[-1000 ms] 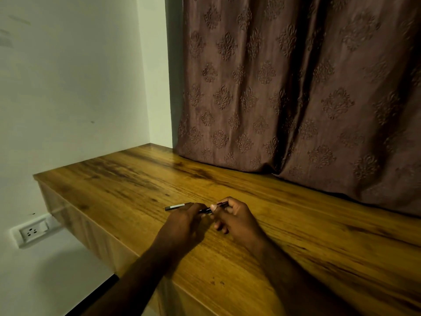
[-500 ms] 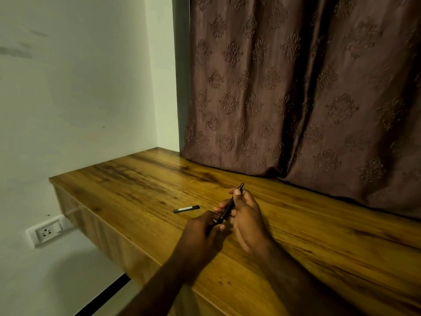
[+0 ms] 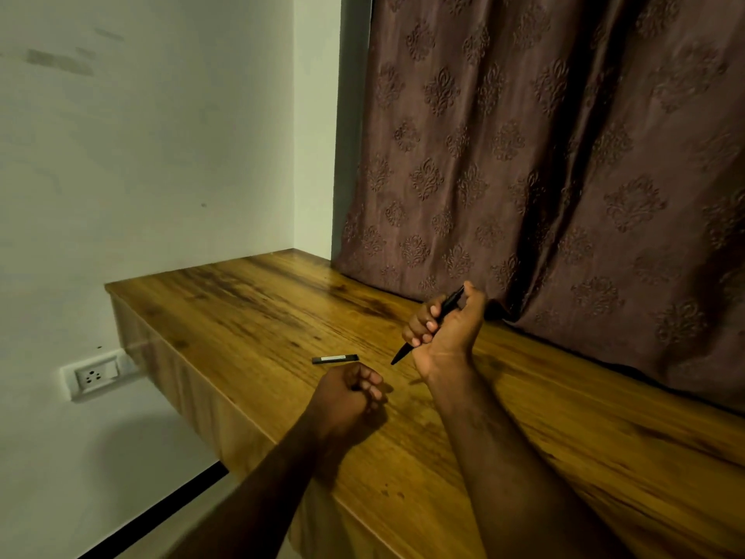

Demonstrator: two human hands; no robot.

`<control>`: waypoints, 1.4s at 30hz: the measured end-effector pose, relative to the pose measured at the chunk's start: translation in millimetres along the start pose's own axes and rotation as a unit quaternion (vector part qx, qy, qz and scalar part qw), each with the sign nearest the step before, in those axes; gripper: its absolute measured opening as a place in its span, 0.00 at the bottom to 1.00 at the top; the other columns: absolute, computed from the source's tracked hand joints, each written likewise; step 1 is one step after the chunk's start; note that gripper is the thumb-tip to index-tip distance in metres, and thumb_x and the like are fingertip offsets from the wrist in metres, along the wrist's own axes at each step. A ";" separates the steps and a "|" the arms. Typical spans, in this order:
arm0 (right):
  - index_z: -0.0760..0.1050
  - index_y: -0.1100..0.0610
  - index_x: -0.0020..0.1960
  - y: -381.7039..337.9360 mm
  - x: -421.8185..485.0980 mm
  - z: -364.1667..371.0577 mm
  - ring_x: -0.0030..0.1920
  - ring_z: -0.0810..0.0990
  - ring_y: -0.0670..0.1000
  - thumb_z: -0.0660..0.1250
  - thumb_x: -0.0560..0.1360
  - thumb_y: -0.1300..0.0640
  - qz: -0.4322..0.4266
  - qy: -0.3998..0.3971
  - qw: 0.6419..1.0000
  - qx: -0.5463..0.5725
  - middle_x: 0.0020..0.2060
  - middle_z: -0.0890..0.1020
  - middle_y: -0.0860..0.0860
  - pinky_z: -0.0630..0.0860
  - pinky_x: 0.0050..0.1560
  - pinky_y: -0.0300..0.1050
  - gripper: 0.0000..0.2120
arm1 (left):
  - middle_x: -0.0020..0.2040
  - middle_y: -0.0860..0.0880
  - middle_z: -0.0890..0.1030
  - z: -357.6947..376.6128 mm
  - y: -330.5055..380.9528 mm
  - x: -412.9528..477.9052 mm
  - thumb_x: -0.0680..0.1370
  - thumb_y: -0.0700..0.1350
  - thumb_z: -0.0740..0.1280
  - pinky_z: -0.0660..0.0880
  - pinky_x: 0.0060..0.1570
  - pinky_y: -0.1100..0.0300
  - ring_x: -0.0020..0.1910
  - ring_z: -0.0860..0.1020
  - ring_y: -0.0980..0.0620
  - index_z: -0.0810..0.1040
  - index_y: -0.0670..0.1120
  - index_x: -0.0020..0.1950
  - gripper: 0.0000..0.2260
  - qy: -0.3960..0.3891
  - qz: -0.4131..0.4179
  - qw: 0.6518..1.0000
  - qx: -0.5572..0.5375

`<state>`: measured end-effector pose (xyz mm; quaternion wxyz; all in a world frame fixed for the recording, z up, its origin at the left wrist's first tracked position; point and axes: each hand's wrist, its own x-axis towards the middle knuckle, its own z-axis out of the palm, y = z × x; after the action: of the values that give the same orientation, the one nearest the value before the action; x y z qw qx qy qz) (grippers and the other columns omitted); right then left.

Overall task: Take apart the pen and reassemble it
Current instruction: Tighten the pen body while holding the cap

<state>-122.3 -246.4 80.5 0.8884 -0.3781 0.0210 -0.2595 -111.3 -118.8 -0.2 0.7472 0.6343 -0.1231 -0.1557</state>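
Over the wooden desk [image 3: 250, 316], R hand [image 3: 447, 328] raised, palm turned up toward the camera, fingers curled tight round a black pen [image 3: 427, 324] — pen tilted, tapered tip down-left and poking out below the hand, other end sticking up past the thumb. Nearer the front edge, L hand [image 3: 350, 397] low over the wood, fingers [image 3: 369, 387] folded into a loose fist; something dark maybe tucked inside, can't tell. Just beyond the L knuckles, lying flat on the desk — a short dark pen cap [image 3: 335, 359] w/ a pale strip, apart from both hands. Behind, patterned brown curtain [image 3: 564, 155]; wall socket [image 3: 94, 375] at left below desk level.
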 end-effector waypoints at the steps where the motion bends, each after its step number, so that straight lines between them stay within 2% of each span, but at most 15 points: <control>1: 0.62 0.56 0.27 0.3 0.8 -0.4 0.18 0.54 0.48 0.52 0.73 0.38 0.000 0.002 1.000 -0.005 0.17 0.59 0.48 0.51 0.25 0.37 0.25 | 0.32 0.42 0.77 -0.7 -0.9 1.6 0.73 0.22 0.54 0.69 0.28 0.63 0.26 0.71 0.54 0.74 0.35 0.43 0.13 0.005 0.010 1.000 0.024; 4: 0.60 0.55 0.25 3.6 0.2 0.1 0.19 0.51 0.48 0.52 0.72 0.41 0.001 0.009 1.000 -0.016 0.17 0.58 0.48 0.49 0.27 0.37 0.23 | 0.32 0.43 0.77 -2.4 -1.1 3.4 0.71 0.22 0.53 0.70 0.29 0.65 0.27 0.72 0.55 0.75 0.37 0.41 0.15 0.004 0.033 0.997 0.076; 9: 0.61 0.55 0.26 8.4 -1.5 6.4 0.19 0.52 0.48 0.52 0.73 0.39 0.007 -0.001 1.000 -0.023 0.17 0.58 0.48 0.51 0.25 0.35 0.25 | 0.28 0.46 0.77 0.6 2.9 0.9 0.72 0.21 0.52 0.69 0.23 0.68 0.24 0.72 0.57 0.74 0.35 0.43 0.15 -0.016 0.022 0.999 0.025; 14: 0.59 0.56 0.26 7.8 -2.6 12.3 0.19 0.51 0.48 0.52 0.73 0.40 0.017 -0.011 0.999 -0.037 0.17 0.57 0.48 0.49 0.26 0.36 0.24 | 0.31 0.42 0.78 -3.9 -5.4 9.3 0.71 0.22 0.53 0.67 0.31 0.62 0.27 0.71 0.53 0.75 0.37 0.39 0.15 -0.009 -0.012 0.999 -0.028; 20: 0.58 0.56 0.26 1.5 -1.5 17.8 0.19 0.50 0.48 0.51 0.73 0.41 0.010 -0.049 0.998 -0.038 0.17 0.57 0.48 0.49 0.27 0.36 0.23 | 0.30 0.44 0.77 -10.5 -12.3 19.1 0.73 0.26 0.52 0.68 0.33 0.60 0.30 0.73 0.51 0.75 0.39 0.40 0.14 -0.021 -0.031 0.998 -0.043; 27: 0.58 0.56 0.26 6.1 -3.3 13.8 0.18 0.50 0.47 0.50 0.73 0.41 0.022 -0.057 0.997 -0.053 0.16 0.57 0.48 0.49 0.27 0.35 0.23 | 0.32 0.45 0.79 -8.0 -2.9 11.5 0.73 0.25 0.54 0.72 0.31 0.61 0.29 0.75 0.52 0.75 0.38 0.43 0.13 -0.005 0.029 0.996 0.081; 34: 0.58 0.55 0.26 9.9 -4.5 10.9 0.18 0.50 0.47 0.51 0.74 0.40 0.027 -0.050 0.997 -0.054 0.16 0.56 0.48 0.49 0.26 0.34 0.24 | 0.30 0.44 0.77 -5.6 -0.9 7.7 0.71 0.23 0.53 0.69 0.32 0.59 0.27 0.73 0.52 0.74 0.38 0.41 0.15 -0.003 0.014 0.999 0.042; 40: 0.58 0.56 0.27 8.9 -2.7 7.2 0.19 0.50 0.47 0.51 0.73 0.40 0.037 -0.045 0.997 -0.049 0.17 0.57 0.48 0.47 0.27 0.37 0.24 | 0.32 0.45 0.78 -5.6 3.6 2.0 0.73 0.24 0.54 0.72 0.29 0.64 0.27 0.74 0.55 0.75 0.38 0.43 0.13 -0.010 0.034 0.996 0.081; 42: 0.58 0.55 0.27 9.1 -2.7 6.0 0.19 0.50 0.48 0.52 0.72 0.40 0.044 -0.040 0.997 -0.056 0.17 0.56 0.48 0.47 0.28 0.38 0.23 | 0.33 0.45 0.79 -6.4 3.0 2.2 0.73 0.25 0.55 0.73 0.32 0.63 0.29 0.75 0.53 0.75 0.38 0.44 0.13 -0.008 0.043 0.994 0.102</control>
<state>-119.2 -235.9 78.2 0.8765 -0.4361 0.0161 -0.2034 -106.6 -113.3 1.6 0.6835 0.7002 -0.1714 -0.1150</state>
